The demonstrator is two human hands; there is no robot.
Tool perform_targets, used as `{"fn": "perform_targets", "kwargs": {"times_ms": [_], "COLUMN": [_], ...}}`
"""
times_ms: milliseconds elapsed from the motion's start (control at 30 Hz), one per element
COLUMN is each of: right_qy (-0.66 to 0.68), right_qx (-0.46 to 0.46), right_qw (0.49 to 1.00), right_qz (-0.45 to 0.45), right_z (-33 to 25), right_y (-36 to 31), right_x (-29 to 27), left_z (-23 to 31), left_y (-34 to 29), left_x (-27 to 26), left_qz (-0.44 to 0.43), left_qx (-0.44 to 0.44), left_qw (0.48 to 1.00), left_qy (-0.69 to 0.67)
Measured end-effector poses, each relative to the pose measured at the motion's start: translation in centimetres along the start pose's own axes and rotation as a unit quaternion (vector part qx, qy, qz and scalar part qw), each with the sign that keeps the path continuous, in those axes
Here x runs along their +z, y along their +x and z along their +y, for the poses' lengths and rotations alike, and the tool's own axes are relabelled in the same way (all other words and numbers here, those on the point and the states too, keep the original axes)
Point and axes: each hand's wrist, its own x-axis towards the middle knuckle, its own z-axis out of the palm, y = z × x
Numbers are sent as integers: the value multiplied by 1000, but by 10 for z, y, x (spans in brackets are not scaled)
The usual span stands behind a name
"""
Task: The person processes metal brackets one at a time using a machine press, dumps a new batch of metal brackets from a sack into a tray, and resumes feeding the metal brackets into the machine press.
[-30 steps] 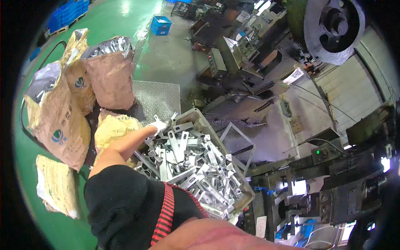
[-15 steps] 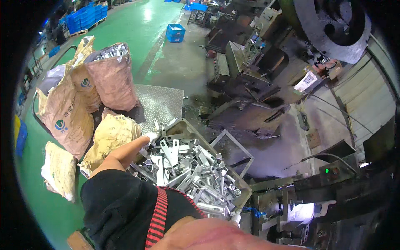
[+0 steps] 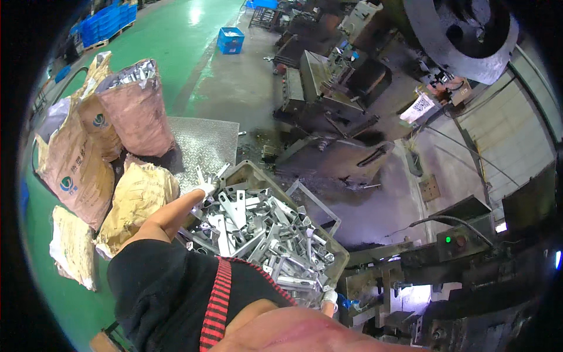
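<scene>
A greyish plastic bin [image 3: 345,262] heaped with silvery metal brackets [image 3: 281,237] lies in front of me. At its far left end is my left hand [image 3: 206,188], in a white glove, closed at the rim; bracket ends stick up beside its fingers. My right hand [image 3: 330,298], also gloved in white, closes on the bin's near right corner, with its fingers partly hidden. My left forearm reaches out over the near side of the bin.
Several large sacks [image 3: 138,114] stand or lie at the left, one open with metal parts. A treadplate sheet [image 3: 205,144] lies behind the bin, and a metal frame [image 3: 319,202] lies beside it. Dark machinery [image 3: 457,281] crowds the right. A blue crate [image 3: 230,41] stands farther off.
The whole view has shifted, with most things now farther left. Against the floor plate, the bin has moved slightly right and away from me. Both hands stay at its ends.
</scene>
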Motion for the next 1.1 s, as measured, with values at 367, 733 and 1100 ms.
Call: {"fn": "perform_targets", "kwargs": {"times_ms": [367, 733, 1100], "right_qy": [-138, -174, 12], "right_qx": [-167, -35, 40], "right_qw": [967, 930, 935], "right_qz": [136, 322, 351], "right_z": [-19, 14, 37], "right_y": [-154, -208, -193], "right_x": [-32, -15, 2], "left_z": [-21, -3, -45], "left_y": [6, 23, 56], "left_x": [3, 34, 27], "left_qz": [-9, -244, -187], "left_qx": [101, -124, -65], "left_qw": [991, 908, 934], "left_qy": [84, -317, -298]}}
